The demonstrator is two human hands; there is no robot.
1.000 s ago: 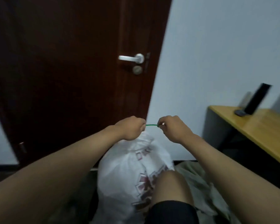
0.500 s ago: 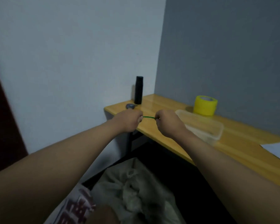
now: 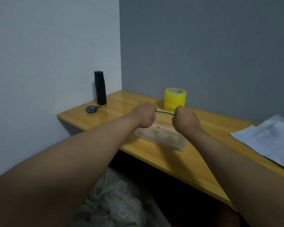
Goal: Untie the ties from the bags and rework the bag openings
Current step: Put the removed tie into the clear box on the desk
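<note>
While both hands are clenched, the left hand (image 3: 145,116) and right hand (image 3: 185,121) each pinch one end of the green tie (image 3: 164,113), stretched taut above the clear container (image 3: 162,138) near the counter (image 3: 121,110) front edge. Yellow tape (image 3: 175,99) stands behind; a black bottle (image 3: 100,87) occupies the far corner. A bag (image 3: 108,202) lies on the floor below.

One head-worn camera looks forward and down, close over a corner desk (image 3: 154,154).
</note>
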